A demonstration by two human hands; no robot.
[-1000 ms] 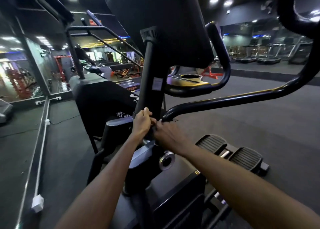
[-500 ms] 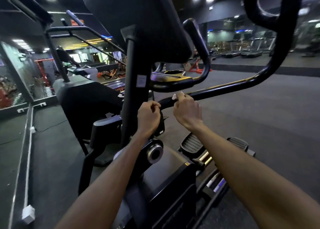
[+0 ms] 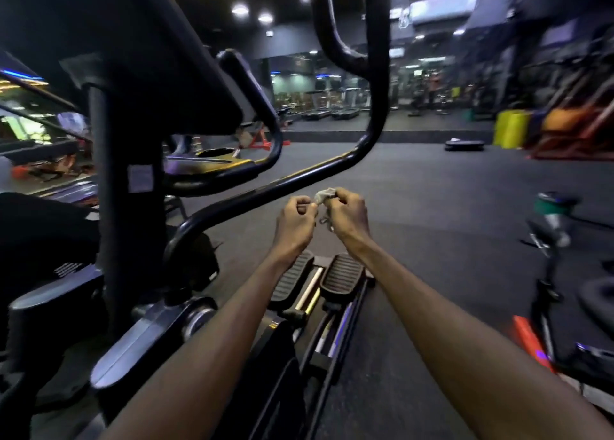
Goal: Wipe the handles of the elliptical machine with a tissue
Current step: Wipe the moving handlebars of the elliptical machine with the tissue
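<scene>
Both hands are off the machine, held out in front of the chest over the foot pedals point(image 3: 342, 275). The left hand point(image 3: 296, 222) and the right hand point(image 3: 349, 215) sit close together with a small, crumpled tissue point(image 3: 325, 196) between them. The right fingers are curled and pinched on the wad; the left fingers are curled in towards it and seem to nip its near edge, though the blur makes that hard to be sure of. The long swinging handle point(image 3: 282, 182) runs just beyond the hands and to their left, then bends up steeply towards the ceiling; the tissue is near it but not touching it.

From where I stand, the worry is the tissue itself. It looks wadded small and already worked, so if the two hands pull against each other to open it up, it could tear or shed bits onto the pedals and floor. A wad that small also covers little of the bar, so patches of the handle may get missed, especially the tall upper stretch. And that handle pivots: a firm wipe with no steadying hand on it could make it swing away, and the pedals with it.
</scene>
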